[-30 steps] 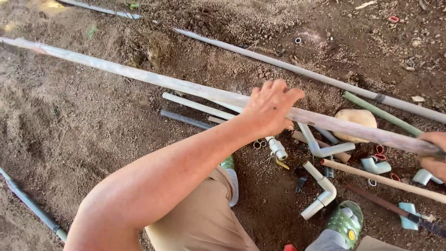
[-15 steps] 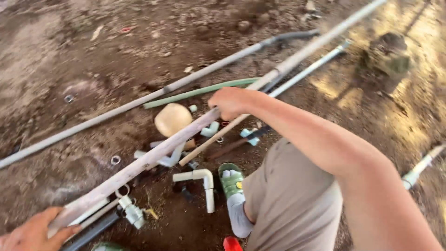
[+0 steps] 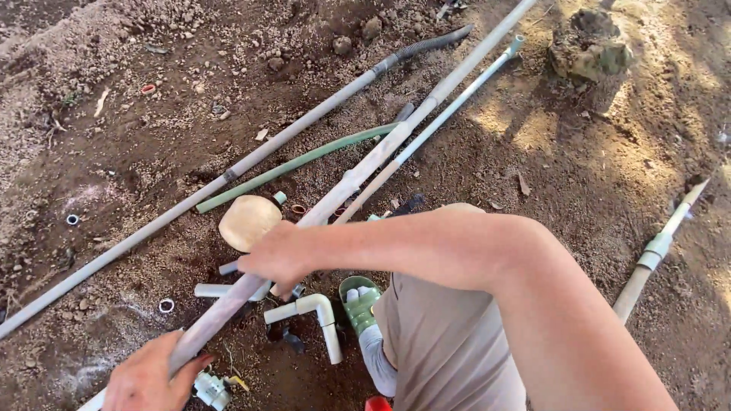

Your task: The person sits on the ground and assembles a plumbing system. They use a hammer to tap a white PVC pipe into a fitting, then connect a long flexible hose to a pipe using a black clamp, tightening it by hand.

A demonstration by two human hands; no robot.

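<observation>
A long pale grey pipe [image 3: 358,179] lies aslant over the dirt, from the top right down to the bottom left. My right hand [image 3: 278,259] reaches across from the right and is closed around it near its lower part. My left hand [image 3: 145,377] grips the same pipe close to its lower end at the bottom edge. A tan round flat object [image 3: 249,221] sits just above my right hand. A white elbow fitting [image 3: 320,308] and a short white pipe piece [image 3: 217,290] lie below it.
A second long grey pipe [image 3: 152,228] with a black corrugated end, a green pipe [image 3: 297,164] and a thin pipe with a teal tip [image 3: 457,95] lie nearby. A green sandal [image 3: 358,297] is by my knee. A stump [image 3: 590,49] stands top right; another pipe [image 3: 659,247] lies right.
My right hand has slid down the long pipe toward my left hand. The view has swung, so the pipes and fittings sit more to the centre.
</observation>
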